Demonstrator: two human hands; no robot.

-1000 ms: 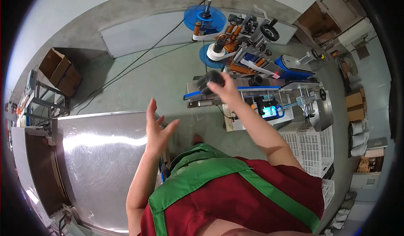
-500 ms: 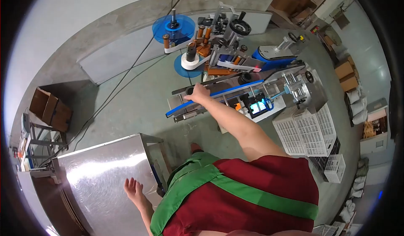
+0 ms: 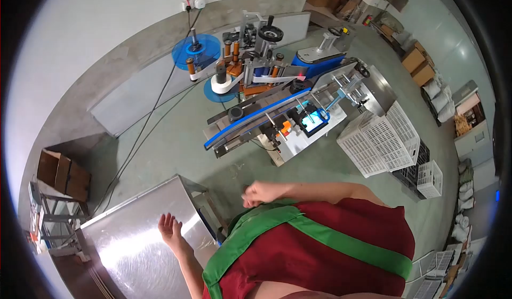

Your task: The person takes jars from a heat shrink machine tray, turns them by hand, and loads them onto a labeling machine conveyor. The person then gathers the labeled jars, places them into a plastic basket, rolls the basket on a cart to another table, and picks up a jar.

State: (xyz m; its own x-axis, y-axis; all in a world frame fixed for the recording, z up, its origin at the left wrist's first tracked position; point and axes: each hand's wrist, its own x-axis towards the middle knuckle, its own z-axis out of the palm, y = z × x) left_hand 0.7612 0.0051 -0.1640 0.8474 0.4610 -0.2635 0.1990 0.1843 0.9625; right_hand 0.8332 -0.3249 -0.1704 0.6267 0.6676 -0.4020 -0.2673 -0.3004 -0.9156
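Note:
My left hand [image 3: 170,228] hovers over the shiny steel tabletop [image 3: 133,229], its fingers loosely apart and nothing in them. In front of my green apron, my right hand [image 3: 257,193] is drawn back near the waist with its fingers curled in; I see nothing held there. Away from both hands, a dark round jar [image 3: 236,113] sits on the near end of the conveyor [image 3: 256,107], beside its blue guide rail. A second dark jar [image 3: 298,86] is farther along the belt, by the labelling machine's rollers.
The labelling machine [image 3: 261,70] carries a white label roll [image 3: 221,83] and a blue disc [image 3: 196,51]. A lit screen [image 3: 312,120] stands beside the conveyor. White plastic crates [image 3: 373,144] are stacked at right. A cardboard box [image 3: 63,174] sits at left, and cables cross the floor.
My right hand has left the jar at the conveyor's near end and come back to my waist. That jar stays on the belt. The view has shifted, while my left hand remains over the table.

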